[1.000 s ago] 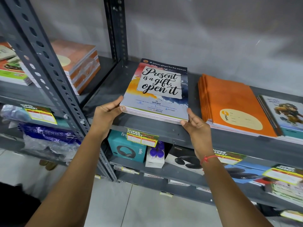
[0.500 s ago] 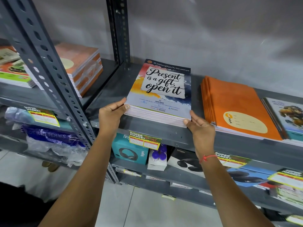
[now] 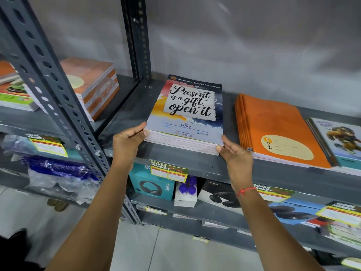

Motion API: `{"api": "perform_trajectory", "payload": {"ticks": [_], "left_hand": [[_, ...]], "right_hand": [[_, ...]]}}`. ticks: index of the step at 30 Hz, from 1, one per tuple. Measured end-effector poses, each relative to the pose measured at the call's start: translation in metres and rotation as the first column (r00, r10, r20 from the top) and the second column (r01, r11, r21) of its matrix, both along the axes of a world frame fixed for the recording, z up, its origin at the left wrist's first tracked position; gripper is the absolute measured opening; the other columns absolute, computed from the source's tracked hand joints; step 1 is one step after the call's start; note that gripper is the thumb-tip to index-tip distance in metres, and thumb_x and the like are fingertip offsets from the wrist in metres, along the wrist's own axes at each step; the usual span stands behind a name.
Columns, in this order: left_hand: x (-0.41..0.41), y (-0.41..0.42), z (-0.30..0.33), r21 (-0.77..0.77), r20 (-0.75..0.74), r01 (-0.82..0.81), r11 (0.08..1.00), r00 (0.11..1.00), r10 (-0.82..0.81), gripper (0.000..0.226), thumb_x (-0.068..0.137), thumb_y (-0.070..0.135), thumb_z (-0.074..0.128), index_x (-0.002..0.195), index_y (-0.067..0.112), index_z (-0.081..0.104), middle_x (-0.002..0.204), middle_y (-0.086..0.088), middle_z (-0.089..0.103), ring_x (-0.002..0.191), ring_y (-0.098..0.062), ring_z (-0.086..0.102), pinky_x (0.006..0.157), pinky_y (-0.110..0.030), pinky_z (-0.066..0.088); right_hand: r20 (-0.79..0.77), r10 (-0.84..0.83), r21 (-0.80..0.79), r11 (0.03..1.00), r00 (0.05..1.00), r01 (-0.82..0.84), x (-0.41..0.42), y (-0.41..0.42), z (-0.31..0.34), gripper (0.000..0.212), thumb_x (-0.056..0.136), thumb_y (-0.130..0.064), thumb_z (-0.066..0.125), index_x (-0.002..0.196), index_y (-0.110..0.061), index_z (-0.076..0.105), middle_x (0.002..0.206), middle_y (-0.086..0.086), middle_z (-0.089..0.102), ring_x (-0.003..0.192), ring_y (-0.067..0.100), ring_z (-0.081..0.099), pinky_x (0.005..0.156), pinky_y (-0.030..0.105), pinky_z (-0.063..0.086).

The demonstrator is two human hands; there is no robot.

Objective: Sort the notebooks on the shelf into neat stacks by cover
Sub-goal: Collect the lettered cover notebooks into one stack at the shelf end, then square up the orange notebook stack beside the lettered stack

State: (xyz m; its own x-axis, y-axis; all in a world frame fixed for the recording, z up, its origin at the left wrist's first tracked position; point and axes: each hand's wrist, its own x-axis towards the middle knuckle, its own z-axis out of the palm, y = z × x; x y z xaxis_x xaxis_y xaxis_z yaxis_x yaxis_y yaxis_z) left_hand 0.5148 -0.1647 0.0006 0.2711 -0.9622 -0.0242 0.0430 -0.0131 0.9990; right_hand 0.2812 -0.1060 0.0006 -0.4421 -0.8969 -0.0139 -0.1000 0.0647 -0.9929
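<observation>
A stack of notebooks with a "Present is a gift, open it" cover [image 3: 190, 106] lies flat on the grey metal shelf [image 3: 175, 159]. My left hand [image 3: 128, 142] presses its near left corner, thumb on the edge. My right hand [image 3: 235, 153] presses the near right corner with fingers spread. To the right lies an orange notebook stack [image 3: 277, 126], and beyond it a stack with a cartoon figure cover [image 3: 340, 139].
A perforated upright post [image 3: 50, 79] divides off the left bay, which holds orange notebooks [image 3: 93, 85] and green-covered ones [image 3: 13, 96]. Lower shelves carry headphone boxes [image 3: 152, 184], a small white box [image 3: 185, 192] and plastic-wrapped bags [image 3: 56, 173]. Price tags hang on shelf edges.
Both hands have pushed the "Present is a gift" stack slightly further back on the shelf and squared its edges; the hands stay at its near corners.
</observation>
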Motion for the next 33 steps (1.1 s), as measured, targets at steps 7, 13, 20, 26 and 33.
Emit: {"api": "perform_trajectory", "payload": {"ticks": [7,13,20,26,33], "left_hand": [[-0.004,0.002,0.001,0.004,0.036,-0.019,1.000,0.999,0.019,0.036,0.082,0.004,0.062,0.118,0.006,0.061,0.110,-0.002,0.065,0.080,0.000,0.060,0.067,0.001,0.048],[-0.033,0.031,0.005,-0.109,0.300,-0.237,0.965,0.918,0.259,0.032,0.088,0.008,0.056,0.119,0.005,0.061,0.126,-0.011,0.062,0.109,-0.010,0.059,0.083,0.001,0.038],[-0.166,0.090,0.020,-0.357,0.478,0.243,0.902,0.877,-0.047,0.042,0.090,0.021,0.050,0.130,0.011,0.049,0.129,0.010,0.043,0.127,0.000,0.039,0.100,0.004,0.024],[-0.241,0.089,0.023,0.038,0.117,0.446,0.894,0.887,-0.448,0.054,0.094,0.030,0.043,0.144,0.025,0.023,0.126,0.019,0.033,0.119,0.002,0.031,0.095,-0.002,0.021],[-0.262,0.089,0.018,0.062,0.030,0.273,0.960,0.961,-0.276,0.046,0.095,0.030,0.038,0.140,0.022,0.036,0.146,0.004,0.041,0.121,0.000,0.033,0.100,-0.019,0.024]], "right_hand": [[-0.026,-0.002,-0.009,1.000,1.000,0.002,-0.001,0.003,0.000,0.042,0.083,-0.005,0.063,0.125,-0.009,0.057,0.130,0.005,0.059,0.107,0.003,0.055,0.086,0.002,0.042],[-0.158,0.074,-0.012,0.997,0.985,-0.077,0.001,0.023,0.007,0.043,0.089,-0.008,0.053,0.132,-0.013,0.051,0.124,0.005,0.063,0.104,0.011,0.059,0.090,0.013,0.040],[-0.171,-0.423,-0.426,0.846,0.890,0.320,-0.091,0.074,0.026,0.033,0.090,-0.021,0.052,0.123,-0.022,0.054,0.137,-0.002,0.049,0.128,0.006,0.045,0.099,0.002,0.035],[-0.073,-0.408,-0.123,0.909,0.910,0.398,-0.185,0.071,0.015,0.056,0.089,-0.041,0.045,0.138,-0.014,0.042,0.146,0.006,0.043,0.135,0.021,0.040,0.103,0.022,0.031],[-0.059,-0.059,0.053,0.997,0.996,0.062,-0.200,0.071,0.002,0.055,0.091,-0.035,0.049,0.143,-0.023,0.033,0.122,-0.001,0.055,0.112,0.011,0.046,0.097,0.025,0.033]]}}
